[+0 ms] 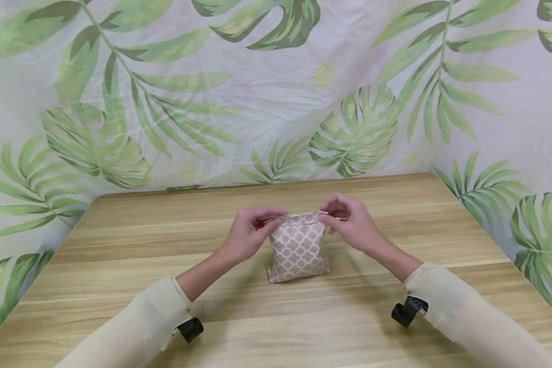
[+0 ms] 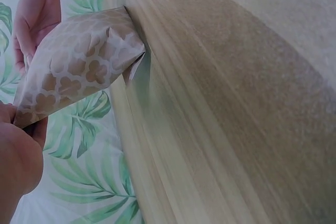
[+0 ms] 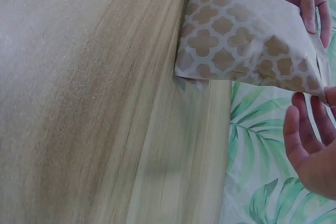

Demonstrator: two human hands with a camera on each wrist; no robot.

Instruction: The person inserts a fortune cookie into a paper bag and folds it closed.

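Note:
A small paper bag [image 1: 298, 248] with a tan and white quatrefoil pattern stands upright on the wooden table [image 1: 119, 266], its top edge folded over. My left hand [image 1: 253, 230] pinches the top left corner of the bag. My right hand [image 1: 347, 220] pinches the top right corner. In the left wrist view the bag [image 2: 79, 66] bulges as if filled, with my left hand [image 2: 18, 145] at its top. The right wrist view shows the bag [image 3: 236, 40] with my right hand [image 3: 312, 140] by its top edge.
A leaf-print cloth [image 1: 276, 87] hangs behind and around the table. Both forearms wear cream sleeves, each with a black wrist camera mount [image 1: 407, 311]. Bare wood lies on every side of the bag.

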